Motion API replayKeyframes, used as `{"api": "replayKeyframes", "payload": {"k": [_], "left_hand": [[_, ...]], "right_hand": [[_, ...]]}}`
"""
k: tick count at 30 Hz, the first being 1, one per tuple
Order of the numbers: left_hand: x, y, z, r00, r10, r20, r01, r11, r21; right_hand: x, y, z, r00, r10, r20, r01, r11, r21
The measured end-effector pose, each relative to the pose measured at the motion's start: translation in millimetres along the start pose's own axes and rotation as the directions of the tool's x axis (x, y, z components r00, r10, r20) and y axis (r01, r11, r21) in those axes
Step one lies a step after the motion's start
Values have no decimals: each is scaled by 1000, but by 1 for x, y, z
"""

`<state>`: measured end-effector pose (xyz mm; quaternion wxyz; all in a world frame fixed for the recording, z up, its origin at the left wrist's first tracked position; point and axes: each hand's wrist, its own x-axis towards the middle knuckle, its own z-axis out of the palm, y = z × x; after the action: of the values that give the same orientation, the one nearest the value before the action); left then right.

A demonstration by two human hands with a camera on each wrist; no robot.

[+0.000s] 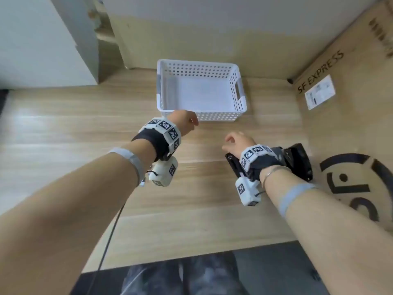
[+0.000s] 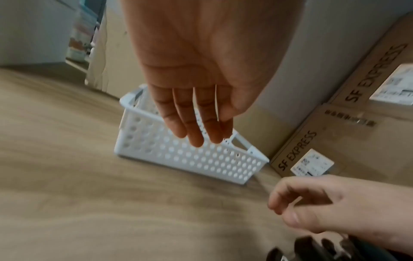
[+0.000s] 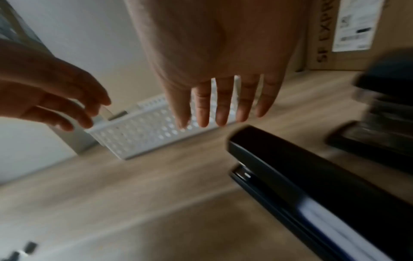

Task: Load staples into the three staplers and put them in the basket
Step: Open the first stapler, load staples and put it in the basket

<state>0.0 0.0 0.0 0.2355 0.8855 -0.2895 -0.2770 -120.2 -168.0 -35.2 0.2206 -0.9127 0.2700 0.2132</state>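
The head view shows a white perforated basket [image 1: 202, 90] on the wooden table [image 1: 63, 128], with nothing visible inside. The left hand [image 1: 184, 121] hangs in the air just before its near wall, fingers relaxed and holding nothing. The right hand [image 1: 235, 142] is also free, fingers straight and a little apart.

Only the right wrist view shows clearly a long black stapler [image 3: 312, 185] lying closed on the table under the right hand, a second black stapler [image 3: 384, 113], blurred, behind it, and small grey pieces [image 3: 29, 247] at the lower left, too blurred to identify. From the head these staplers are mostly hidden by the wrist.

Cardboard boxes [image 2: 357, 132] printed "SF EXPRESS" stand at the right, and a pale wall [image 1: 191, 28] is behind the basket.
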Motion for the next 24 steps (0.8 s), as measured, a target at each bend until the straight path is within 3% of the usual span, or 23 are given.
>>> {"api": "replayKeyframes", "payload": {"k": [4, 7, 11, 16, 19, 24], "left_hand": [[0, -9, 25, 995, -37, 98, 35, 999, 25], [2, -8, 39, 989, -20, 148, 13, 999, 53], [4, -15, 49, 982, -3, 189, -9, 998, 58], [-2, -34, 55, 975, -33, 218, 25, 999, 38], [-6, -46, 56, 967, -60, 247, 25, 989, 145], [-17, -65, 55, 986, -59, 155, 33, 986, 163]], "right_hand": [[-3, 20, 11, 988, 127, 89, -112, 981, -158], [-4, 22, 14, 990, 128, 65, -115, 977, -179], [-8, 0, 13, 998, -45, 50, 52, 988, -145], [-11, -45, 18, 929, -340, 150, 353, 933, -75], [-11, -66, 24, 894, -426, 137, 433, 901, -26], [-15, -76, 17, 873, -486, 38, 476, 868, 142]]}}
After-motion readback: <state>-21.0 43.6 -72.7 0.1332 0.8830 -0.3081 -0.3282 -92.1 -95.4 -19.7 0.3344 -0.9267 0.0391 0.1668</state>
